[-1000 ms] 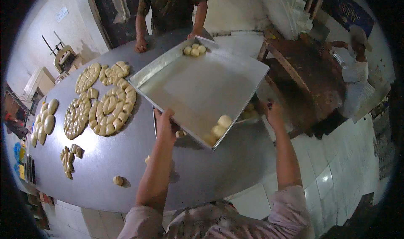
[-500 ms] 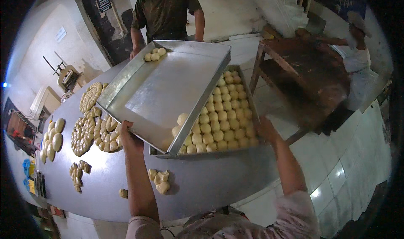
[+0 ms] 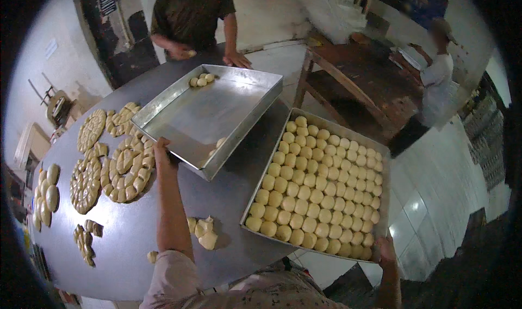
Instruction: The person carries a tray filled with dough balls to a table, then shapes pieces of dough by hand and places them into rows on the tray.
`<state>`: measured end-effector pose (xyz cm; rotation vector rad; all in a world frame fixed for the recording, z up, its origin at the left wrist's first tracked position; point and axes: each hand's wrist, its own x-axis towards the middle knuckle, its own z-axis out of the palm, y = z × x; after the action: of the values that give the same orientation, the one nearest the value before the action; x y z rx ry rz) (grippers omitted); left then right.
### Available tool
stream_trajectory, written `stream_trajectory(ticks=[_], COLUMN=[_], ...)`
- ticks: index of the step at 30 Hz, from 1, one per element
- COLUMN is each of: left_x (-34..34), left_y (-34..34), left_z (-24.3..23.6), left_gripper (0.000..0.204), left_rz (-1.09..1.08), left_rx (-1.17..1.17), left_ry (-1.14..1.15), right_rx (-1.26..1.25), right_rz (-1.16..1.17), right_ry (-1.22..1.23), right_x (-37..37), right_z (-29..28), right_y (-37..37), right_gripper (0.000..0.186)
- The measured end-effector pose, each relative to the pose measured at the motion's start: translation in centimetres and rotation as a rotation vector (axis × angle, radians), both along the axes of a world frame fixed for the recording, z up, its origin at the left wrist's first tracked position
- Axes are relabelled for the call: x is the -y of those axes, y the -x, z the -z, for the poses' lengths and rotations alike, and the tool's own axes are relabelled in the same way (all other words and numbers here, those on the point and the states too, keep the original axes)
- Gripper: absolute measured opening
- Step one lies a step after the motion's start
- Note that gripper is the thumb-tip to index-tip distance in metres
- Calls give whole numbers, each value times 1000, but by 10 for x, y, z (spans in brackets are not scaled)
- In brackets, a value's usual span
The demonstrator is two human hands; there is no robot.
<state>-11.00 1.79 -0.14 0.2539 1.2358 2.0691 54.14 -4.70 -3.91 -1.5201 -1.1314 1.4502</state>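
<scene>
My left hand (image 3: 163, 150) is closed on the near left edge of a metal baking tray (image 3: 212, 107), which tilts over the table. A small group of dough balls (image 3: 202, 80) sits in its far corner, and a few more are partly hidden behind its near right wall. At the right, my right hand (image 3: 387, 250) grips the near right corner of a second metal tray (image 3: 324, 256). Rows of round dough balls (image 3: 321, 184) fill that tray, which reaches past the table's edge. The two trays are apart.
Coiled and cut dough pieces (image 3: 128, 170) cover the left of the grey table (image 3: 228, 265); dough lumps (image 3: 205, 234) lie near me. Across the table stands a person (image 3: 193, 20), holding a small dough piece. Another person (image 3: 436, 72) is by a wooden table (image 3: 370, 86) at the right.
My right hand has pulled the full tray right and toward me, out from beneath the other tray. The tray in my left hand has lowered slightly. The person opposite has shifted their hands.
</scene>
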Motion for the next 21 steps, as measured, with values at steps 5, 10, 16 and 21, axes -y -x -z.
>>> stream_trajectory(ticks=[5, 10, 16, 21], left_x=[-14, -14, 53, 66], left_y=[101, 88, -165, -235], left_z=[77, 87, 48, 75], left_gripper=[44, 42, 36, 48], left_rz=[0, -536, 765, 863], left_rx=[-328, -1546, -991, -479], left_ry=[183, 802, 464, 573], right_rx=[26, -140, -261, -247], right_rz=[138, 233, 210, 112], right_ry=[91, 94, 114, 62], right_x=[43, 39, 38, 23], right_z=[-31, -32, 4, 38], right_y=[24, 24, -20, -56], right_gripper=[55, 55, 64, 70])
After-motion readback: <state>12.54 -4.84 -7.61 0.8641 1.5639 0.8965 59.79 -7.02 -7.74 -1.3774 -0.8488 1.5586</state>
